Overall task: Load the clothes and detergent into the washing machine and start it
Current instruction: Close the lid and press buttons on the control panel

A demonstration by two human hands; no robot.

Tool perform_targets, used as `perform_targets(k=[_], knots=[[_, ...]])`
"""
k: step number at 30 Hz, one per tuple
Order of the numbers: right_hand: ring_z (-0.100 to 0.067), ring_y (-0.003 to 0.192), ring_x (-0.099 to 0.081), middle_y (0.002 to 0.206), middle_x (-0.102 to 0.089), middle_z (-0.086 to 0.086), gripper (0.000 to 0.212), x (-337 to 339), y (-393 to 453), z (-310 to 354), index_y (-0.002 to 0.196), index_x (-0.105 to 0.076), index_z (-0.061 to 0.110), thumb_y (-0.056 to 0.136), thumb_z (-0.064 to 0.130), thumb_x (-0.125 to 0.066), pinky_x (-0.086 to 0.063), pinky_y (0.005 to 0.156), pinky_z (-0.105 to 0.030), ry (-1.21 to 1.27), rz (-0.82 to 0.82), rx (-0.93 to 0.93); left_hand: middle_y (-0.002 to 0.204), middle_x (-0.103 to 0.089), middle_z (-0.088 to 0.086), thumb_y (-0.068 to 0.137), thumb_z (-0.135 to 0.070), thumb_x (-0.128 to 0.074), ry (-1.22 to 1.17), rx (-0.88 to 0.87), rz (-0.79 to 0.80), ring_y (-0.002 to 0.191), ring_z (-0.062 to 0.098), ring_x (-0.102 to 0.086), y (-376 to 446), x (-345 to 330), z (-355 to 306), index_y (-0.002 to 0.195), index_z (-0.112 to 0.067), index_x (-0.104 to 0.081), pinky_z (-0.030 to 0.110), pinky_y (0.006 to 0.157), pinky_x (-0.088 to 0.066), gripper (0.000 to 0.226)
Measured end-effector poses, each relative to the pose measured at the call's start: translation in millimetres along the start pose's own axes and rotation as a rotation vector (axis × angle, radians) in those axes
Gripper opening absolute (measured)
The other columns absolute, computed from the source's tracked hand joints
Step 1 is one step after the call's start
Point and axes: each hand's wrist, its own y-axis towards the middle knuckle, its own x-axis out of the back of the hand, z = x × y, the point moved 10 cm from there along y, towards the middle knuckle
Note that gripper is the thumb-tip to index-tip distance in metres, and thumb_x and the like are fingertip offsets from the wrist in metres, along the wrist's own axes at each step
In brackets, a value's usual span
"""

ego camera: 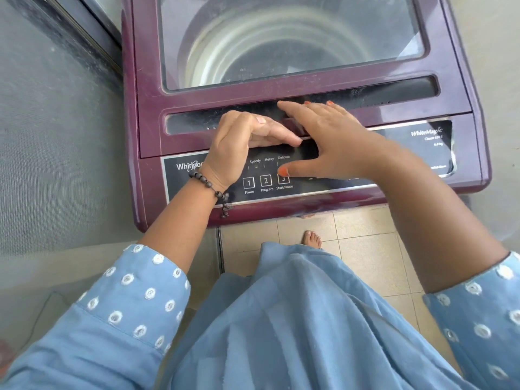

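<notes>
Maroon top-load washing machine (146, 136) is filling the upper frame, its glass lid (292, 38) lying shut, drum showing through it; no clothes or detergent are showing anywhere, though glare is blocking part of the drum, so can't tell if it's loaded. Both hands are sitting at the lid's front edge by the dark handle recess (365, 92). Right hand (334, 142) is lying flat with fingers straight and slightly spread, fingertips reaching into the recess, thumb (292, 171) stretching down over the Start/Pause button (283, 180) on the control panel (180, 181); contact with the button unclear. Left hand (239, 144) is hovering beside it, fingers loosely curved, index extended toward the lid edge, holding nothing; beaded bracelet (213, 190) at the wrist. Likely step: opening the lid, loading apparently not begun. Next move is probably calling for hooking fingertips under the lid lip and swinging it up and back. Blue sleeves (135, 299), blue dress, bare foot (312, 239) on tiled floor (365, 249) below.
</notes>
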Motion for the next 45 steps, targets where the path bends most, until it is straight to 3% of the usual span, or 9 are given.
perform_targets(k=[4,7,10,16,20,24,30,41,45], knots=[[-0.025,0.138,-0.037,0.151,-0.042,0.0,0.1,20.0,-11.5,-36.0,0.152,-0.027,0.028,0.069,0.071,-0.062,-0.021,0.118,-0.047,-0.032,0.026,-0.095,0.087,-0.078,0.004,0.083,-0.013,-0.024,-0.022,0.039,0.027,0.099,0.021,-0.071,9.2,-14.4,0.3,0.089,-0.009,-0.076,0.029,0.09,-0.054,0.052],[-0.02,0.134,-0.042,0.147,-0.046,0.002,0.088,29.2,-21.2,-52.8,0.148,-0.037,0.026,0.074,0.056,-0.073,-0.029,0.107,-0.029,0.079,0.026,-0.081,0.094,-0.078,0.005,0.084,-0.012,-0.023,0.008,0.036,0.1,0.102,0.019,-0.07,20.0,-40.5,0.8,0.095,-0.008,-0.076,0.026,0.09,-0.052,0.054],[-0.014,0.128,-0.044,0.142,-0.05,0.004,0.083,29.9,-22.9,-63.3,0.146,-0.04,0.026,0.075,0.048,-0.076,-0.027,0.093,-0.018,0.15,0.026,-0.05,0.099,-0.076,0.013,0.085,-0.011,-0.023,0.014,0.044,0.124,0.104,0.02,-0.07,31.9,-58.4,1.8,0.099,-0.003,-0.074,0.027,0.092,-0.052,0.054],[0.0,0.113,-0.046,0.133,-0.056,0.012,0.074,34.0,-14.8,-78.2,0.141,-0.048,0.027,0.075,0.042,-0.079,-0.028,0.087,-0.014,0.193,0.029,-0.009,0.098,-0.075,0.015,0.086,-0.008,-0.021,-0.028,0.038,0.123,0.104,0.021,-0.07,44.3,-68.6,2.7,0.101,-0.003,-0.073,0.027,0.093,-0.052,0.054],[-0.006,0.114,-0.054,0.126,-0.061,0.015,0.067,34.9,-12.2,-90.9,0.136,-0.053,0.028,0.076,0.03,-0.081,-0.035,0.089,-0.016,0.216,0.114,0.005,0.1,-0.074,0.018,0.086,-0.006,-0.022,-0.023,0.017,0.148,0.104,0.022,-0.07,57.0,-85.0,1.1,0.101,0.001,-0.073,0.029,0.093,-0.051,0.053],[-0.003,0.103,-0.051,0.113,-0.058,0.018,0.065,35.5,-13.3,-97.2,0.135,-0.054,0.031,0.076,0.028,-0.081,-0.036,0.079,-0.005,0.226,0.156,-0.003,0.101,-0.074,0.017,0.087,-0.005,-0.021,-0.017,0.018,0.151,0.105,0.022,-0.069,63.8,-88.9,3.8,0.101,-0.001,-0.073,0.03,0.093,-0.051,0.054],[-0.021,0.112,-0.046,0.113,-0.049,0.009,0.078,26.0,-11.9,-90.8,0.14,-0.043,0.034,0.071,0.052,-0.075,-0.028,0.095,-0.037,0.02,0.117,-0.026,0.1,-0.074,0.016,0.085,-0.006,-0.023,-0.045,0.053,0.171,0.104,0.02,-0.069,62.2,-92.3,5.2,0.103,0.0,-0.072,0.027,0.092,-0.051,0.052],[-0.02,0.107,-0.043,0.108,-0.044,0.009,0.076,21.7,-8.3,-88.9,0.139,-0.041,0.037,0.071,0.054,-0.071,-0.025,0.096,-0.038,0.025,0.151,-0.038,0.102,-0.075,0.014,0.087,-0.007,-0.019,-0.062,0.066,0.231,0.107,0.021,-0.068,62.3,-94.5,6.7,0.101,-0.005,-0.073,0.029,0.095,-0.05,0.056],[-0.017,0.099,-0.037,0.105,-0.044,0.008,0.073,20.8,-8.1,-89.6,0.137,-0.042,0.036,0.073,0.052,-0.072,-0.022,0.091,-0.035,0.038,0.15,-0.035,0.102,-0.077,0.005,0.084,-0.021,-0.03,-0.075,0.107,0.28,0.11,0.021,-0.067,63.2,-96.6,10.2,0.094,-0.005,-0.078,0.027,0.096,-0.049,0.051]])
